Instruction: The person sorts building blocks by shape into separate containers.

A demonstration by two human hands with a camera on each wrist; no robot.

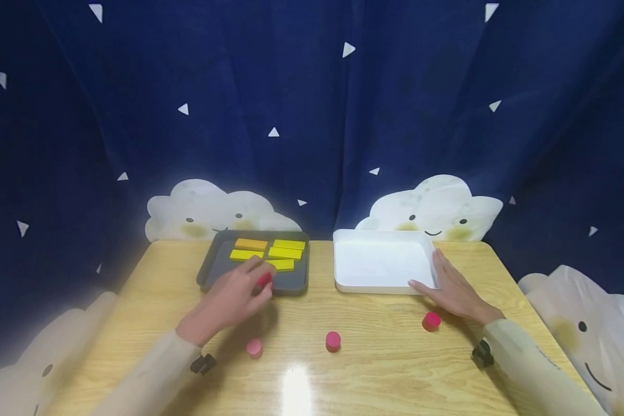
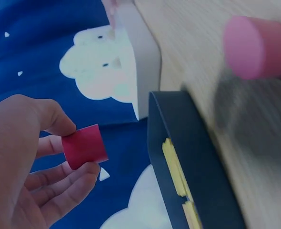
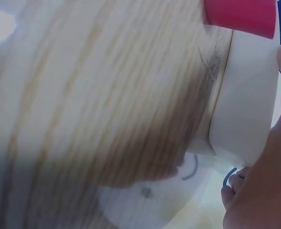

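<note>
My left hand pinches a red cylinder between thumb and fingertips, over the front of a dark grey tray. Inside that tray lie several flat yellow blocks and one orange block. My right hand rests against the front right corner of a white tray. Its thumb lies over the front rim and its fingers reach along the right side. Close to that hand, a red cylinder stands on the table.
A pink cylinder stands in front of the dark tray, near my left wrist. Another red cylinder is at the middle of the wooden table. Behind the table hangs a dark blue curtain with white clouds and triangles.
</note>
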